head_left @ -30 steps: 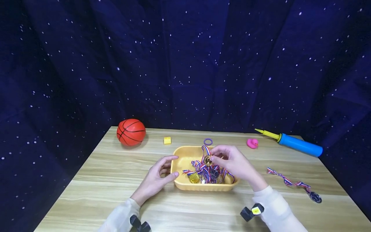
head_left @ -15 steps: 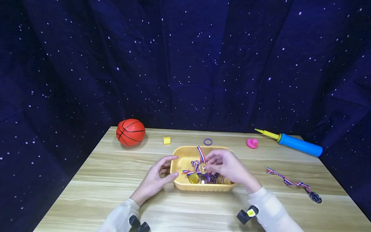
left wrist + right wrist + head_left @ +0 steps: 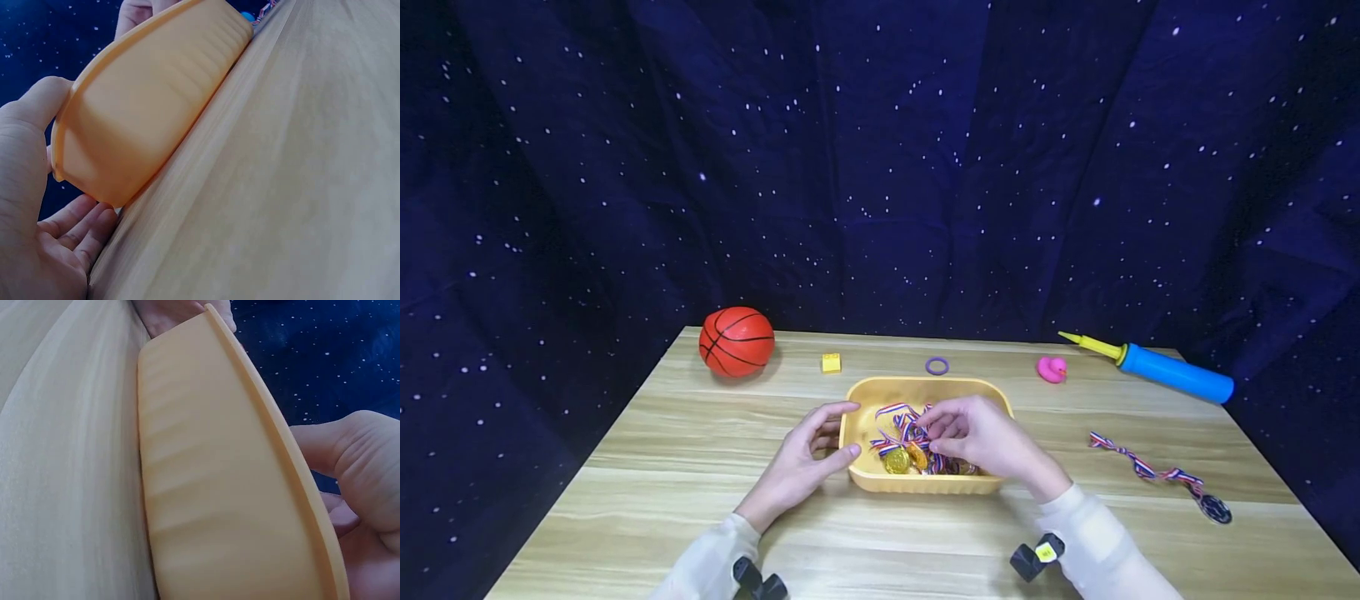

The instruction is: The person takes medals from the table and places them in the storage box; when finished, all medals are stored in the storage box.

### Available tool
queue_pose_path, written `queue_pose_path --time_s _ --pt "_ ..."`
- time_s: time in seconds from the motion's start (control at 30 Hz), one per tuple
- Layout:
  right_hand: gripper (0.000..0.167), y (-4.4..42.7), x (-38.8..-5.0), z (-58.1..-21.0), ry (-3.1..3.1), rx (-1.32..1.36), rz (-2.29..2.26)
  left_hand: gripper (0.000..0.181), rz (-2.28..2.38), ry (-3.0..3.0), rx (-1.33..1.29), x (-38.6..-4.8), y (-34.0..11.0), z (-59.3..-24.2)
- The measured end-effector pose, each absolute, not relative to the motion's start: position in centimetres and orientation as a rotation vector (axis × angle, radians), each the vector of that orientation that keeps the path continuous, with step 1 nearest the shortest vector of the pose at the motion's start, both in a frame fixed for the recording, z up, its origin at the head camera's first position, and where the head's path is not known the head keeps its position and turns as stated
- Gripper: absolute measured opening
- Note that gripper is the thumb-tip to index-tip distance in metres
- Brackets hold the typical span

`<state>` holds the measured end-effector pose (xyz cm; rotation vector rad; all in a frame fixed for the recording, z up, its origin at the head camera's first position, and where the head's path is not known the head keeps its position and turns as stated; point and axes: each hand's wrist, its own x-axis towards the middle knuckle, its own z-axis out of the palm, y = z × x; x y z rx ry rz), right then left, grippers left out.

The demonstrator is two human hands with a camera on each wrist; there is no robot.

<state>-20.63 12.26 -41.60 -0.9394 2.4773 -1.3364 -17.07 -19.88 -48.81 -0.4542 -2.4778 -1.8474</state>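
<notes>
A yellow plastic basin (image 3: 925, 483) stands on the table, with medals on red, white and blue ribbons (image 3: 906, 427) heaped in it. A gold medal (image 3: 897, 461) and an orange-gold medal (image 3: 917, 455) show at the front. My left hand (image 3: 808, 462) holds the basin's left end; in the left wrist view its thumb (image 3: 47, 100) is at the rim and the fingers touch the low outer wall. Over the basin's right half is my right hand (image 3: 981, 437), fingers loosely bent above the medals, thumb and forefinger apart. Its palm side and some medals are hidden.
Behind the basin lie a yellow toy brick (image 3: 831, 363), a purple ring (image 3: 937, 366) and a pink rubber duck (image 3: 1052, 370). A red basketball (image 3: 737, 342) sits back left. A blue hand pump (image 3: 1176, 373) and a silver-dark medal (image 3: 1214, 509) with ribbon lie right.
My right hand has moved down and slightly left, and let go of the medal it pinched. That medal and its ribbon now lie in the basin. My left hand stays put.
</notes>
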Motion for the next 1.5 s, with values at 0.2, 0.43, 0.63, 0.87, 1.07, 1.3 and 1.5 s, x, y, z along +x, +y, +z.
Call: queue_pose_path --time_s 0.2,0.43,0.63,0.87,1.07,1.3,1.5 --pt "0.029 12.6 -20.8 -41.4 2.532 -0.943 -1.405 0.062 -1.850 -2.473 -0.466 -17.2 -19.9 -48.7" --pt "0.033 12.7 -20.7 -41.0 2.562 -0.903 -1.509 0.062 -1.851 -2.483 -0.443 -17.1 -19.9 -48.7" --pt "0.039 13.7 -20.6 -40.3 2.594 -0.916 -1.647 0.062 -1.854 -2.484 -0.434 -17.1 -19.7 -48.8" --pt "0.050 16.8 -20.4 -39.0 2.545 -1.006 -1.899 0.062 -1.849 -2.480 -0.444 -17.0 -19.7 -48.9" --pt "0.055 20.2 -19.9 -37.5 2.600 -1.040 -1.951 0.062 -1.845 -2.474 -0.445 -17.1 -20.0 -48.9" --pt "0.054 25.2 -18.6 -36.9 2.619 -1.005 -2.053 0.062 -1.860 -2.467 -0.447 -17.1 -19.9 -48.7" --pt "0.053 29.5 -16.2 -38.1 2.697 -0.785 -2.083 0.062 -1.867 -2.473 -0.436 -17.0 -19.8 -48.6"
